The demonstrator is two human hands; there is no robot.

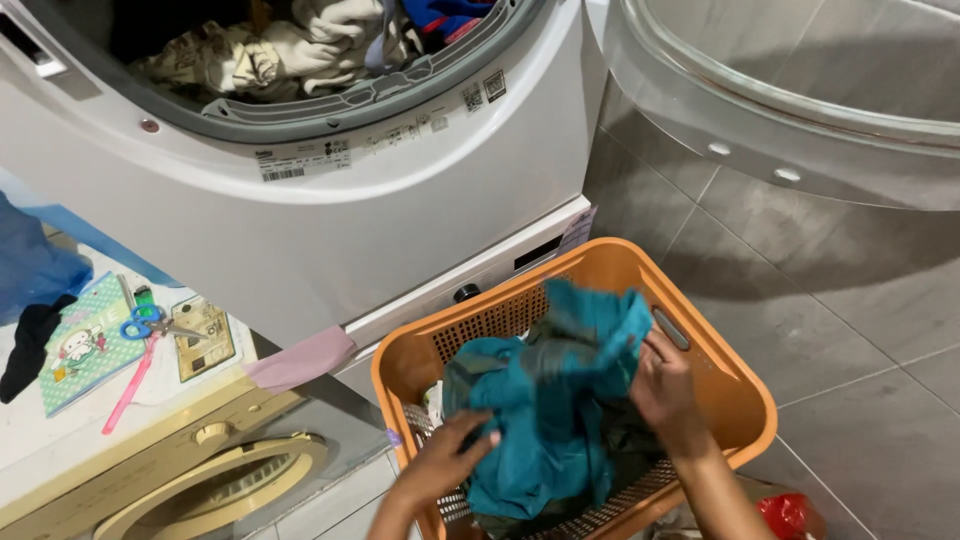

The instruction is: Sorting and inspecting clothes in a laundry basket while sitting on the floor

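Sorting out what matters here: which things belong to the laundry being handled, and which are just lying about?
In use: teal garment, left hand, right hand, orange basket, open washer with clothes.
Lying about: blue scissors, notebook, red bag.

Teal garment (pixel 545 400), crumpled and bunched, with darker grey-green folds mixed in, half lifted out of the orange perforated laundry basket (pixel 735 400). It stands up above the basket rim, lower part still inside. Basket sits on grey tiled floor (pixel 850 320), below the open washer.
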